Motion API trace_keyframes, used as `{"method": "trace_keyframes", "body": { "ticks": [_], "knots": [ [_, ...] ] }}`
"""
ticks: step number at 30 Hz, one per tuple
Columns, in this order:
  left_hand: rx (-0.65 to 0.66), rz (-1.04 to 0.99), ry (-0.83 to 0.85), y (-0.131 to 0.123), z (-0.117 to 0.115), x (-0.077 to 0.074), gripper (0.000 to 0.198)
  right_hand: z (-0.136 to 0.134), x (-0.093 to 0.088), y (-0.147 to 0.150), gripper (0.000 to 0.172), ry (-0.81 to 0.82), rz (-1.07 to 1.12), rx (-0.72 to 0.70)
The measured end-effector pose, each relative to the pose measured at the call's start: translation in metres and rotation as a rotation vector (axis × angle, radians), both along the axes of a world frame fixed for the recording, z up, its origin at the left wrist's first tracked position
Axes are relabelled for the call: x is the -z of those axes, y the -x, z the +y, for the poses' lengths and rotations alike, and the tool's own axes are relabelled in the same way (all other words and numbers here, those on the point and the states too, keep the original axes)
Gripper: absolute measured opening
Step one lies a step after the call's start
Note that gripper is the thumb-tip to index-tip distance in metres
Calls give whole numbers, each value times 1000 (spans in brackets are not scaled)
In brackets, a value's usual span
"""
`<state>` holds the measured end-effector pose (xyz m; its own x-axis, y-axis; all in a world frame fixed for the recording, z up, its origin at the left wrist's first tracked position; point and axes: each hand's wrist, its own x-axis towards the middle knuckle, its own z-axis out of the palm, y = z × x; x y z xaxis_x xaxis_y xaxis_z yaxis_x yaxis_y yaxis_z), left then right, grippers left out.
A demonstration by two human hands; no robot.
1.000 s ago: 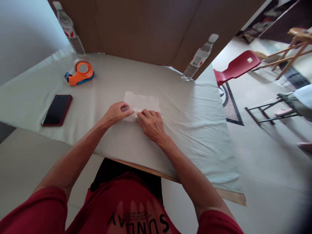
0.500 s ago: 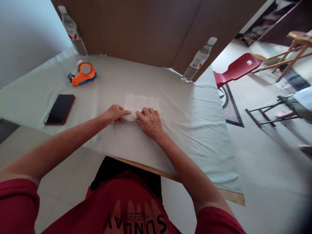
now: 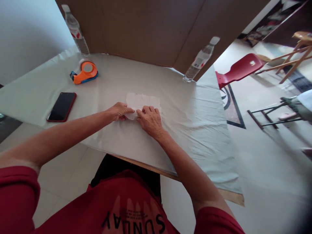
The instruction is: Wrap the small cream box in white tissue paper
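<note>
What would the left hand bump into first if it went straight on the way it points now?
Most likely the right hand: the left hand, touching the white paper, points sideways toward that hand, with only a narrow gap between them. Their exact heights are hard to compare.

The paper (image 3: pixel 143 98) is white, the chair (image 3: pixel 245 67) red.
</note>
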<state>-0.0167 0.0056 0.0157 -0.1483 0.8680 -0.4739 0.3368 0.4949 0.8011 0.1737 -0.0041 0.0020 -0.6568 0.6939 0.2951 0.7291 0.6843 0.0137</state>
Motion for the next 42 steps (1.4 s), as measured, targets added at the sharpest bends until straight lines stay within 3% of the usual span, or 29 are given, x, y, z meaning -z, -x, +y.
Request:
{"method": "trace_keyframes", "body": {
  "ticks": [5,9,14,18,21,24,28,32,34,39,42],
  "knots": [
    [-47,103,-63,-10,2,-2,18,0,-1,0,19,5,-1,-12],
    [-113,-41,-101,-21,1,-4,13,0,-3,-1,23,25,1,-22],
    [-102,-168,-142,-35,-5,-15,12,-3,-10,-5,44,90,96,-18],
    [103,-103,-249,-31,-14,-21,14,-5,-16,-11,43,201,160,-36],
    [363,261,-479,-27,-19,-18,24,-5,-15,-27,42,219,293,-51],
    [521,581,-636,-27,-21,-12,29,-1,-6,-54,40,177,504,141],
    [529,718,-687,-32,-23,-4,33,5,6,-86,53,433,655,424],
    [554,767,-772,-33,-22,-2,25,9,12,-82,66,705,671,493],
    [600,782,-792,-32,-20,-2,23,14,13,-71,69,707,678,517],
    [676,792,-796,-31,-15,-7,19,26,14,-56,73,531,622,615],
    [726,755,-775,-31,-13,-9,20,29,12,-62,77,615,597,627]
  ]
}}
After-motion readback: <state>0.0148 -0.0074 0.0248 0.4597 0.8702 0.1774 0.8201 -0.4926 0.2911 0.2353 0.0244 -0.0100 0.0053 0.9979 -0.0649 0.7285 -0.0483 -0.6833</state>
